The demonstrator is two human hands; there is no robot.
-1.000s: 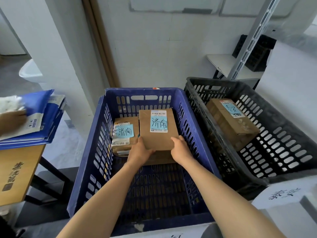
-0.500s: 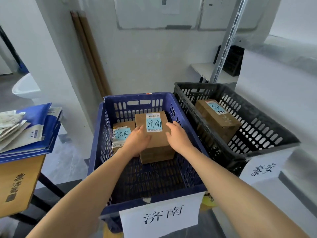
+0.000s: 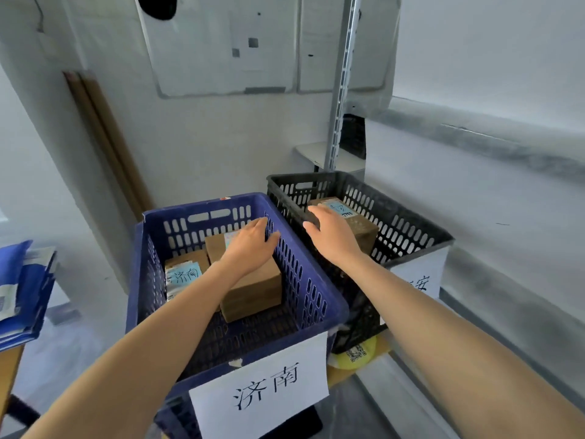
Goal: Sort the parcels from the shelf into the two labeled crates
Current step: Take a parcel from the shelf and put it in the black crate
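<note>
Both bare arms reach fwd, forearms low. The left hand (image 3: 250,245) lies palm-down over the far end of the big parcel (image 3: 253,289) inside the blue crate (image 3: 202,202), fingers straight & close together, gripping nothing. Can't tell if the palm actually touches the cardboard. The right hand (image 3: 332,236) hangs in the air over the near-left side of the black crate (image 3: 411,229), palm down, fingers loose & slightly spread, nothing in it. The hands are apart, w/ the blue crate's right wall between them.

The big parcel lies flat in the blue crate, near its right wall. A small parcel (image 3: 185,270) w/ a blue handwritten sticker sits just beside it on the left, lower down. A third parcel (image 3: 364,229) lies tilted in the black crate, partly hidden by the right hand, blue sticker on top.

Crates stand side by side, the black one to the right & further back. A white paper sign (image 3: 262,391) reading 济南 hangs on the blue crate's front. The black crate's sign (image 3: 418,280) is half covered by the right forearm; only 安 reads. A yellow disc (image 3: 357,356) w/ a QR code shows under the black crate's front corner.

Behind: white wall, whiteboard panels (image 3: 221,42), a perforated metal upright (image 3: 343,80), wooden battens (image 3: 104,144) leaning at left. Far left, blue folders (image 3: 25,289) are stacked on a wooden desk (image 3: 8,365).
</note>
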